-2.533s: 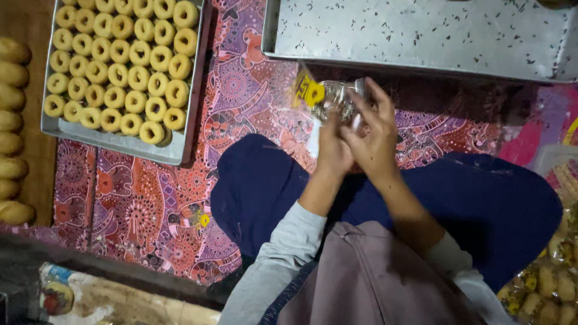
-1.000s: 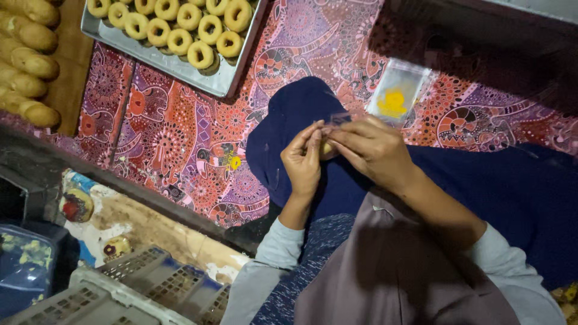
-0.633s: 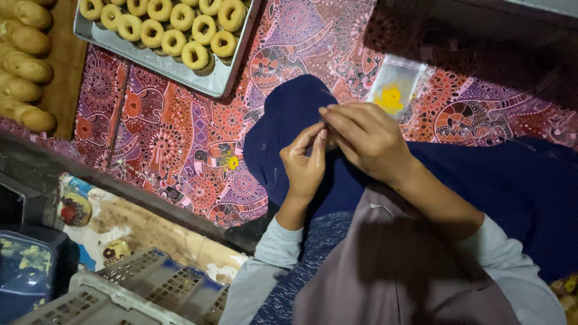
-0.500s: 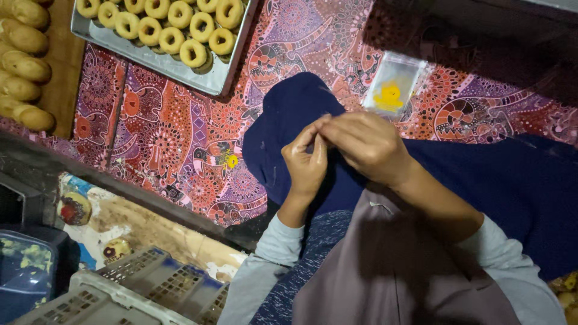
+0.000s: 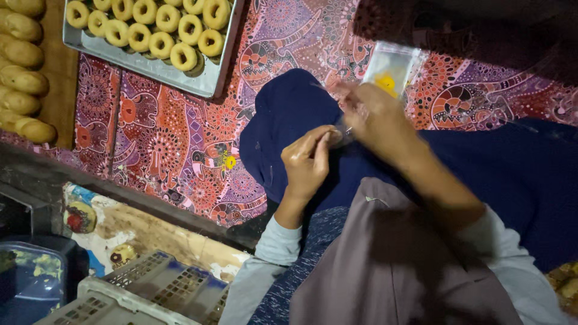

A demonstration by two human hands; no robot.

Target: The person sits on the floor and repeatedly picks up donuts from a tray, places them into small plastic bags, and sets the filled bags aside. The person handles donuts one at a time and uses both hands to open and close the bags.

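Note:
My left hand (image 5: 307, 161) hovers over my dark blue lap with thumb and fingers pinched on the edge of a small clear plastic wrapper (image 5: 341, 136). My right hand (image 5: 374, 114), blurred by motion, grips the other side of the same wrapper just up and to the right. What the wrapper holds is too small to make out. Beyond my right hand, a flat clear plastic bag with a yellow patch (image 5: 390, 70) lies on the red patterned cloth (image 5: 180, 138).
A metal tray (image 5: 212, 84) of ring-shaped cookies sits at the top left. Oblong pale pastries (image 5: 21, 78) lie on a wooden board at the far left. A grey plastic crate (image 5: 138, 295) and a blue lidded tub (image 5: 30, 277) stand at the bottom left.
My hands were pressed together over my lap; now my right hand has pulled up and to the right, away from my left. The bag with the yellow patch stays on the cloth.

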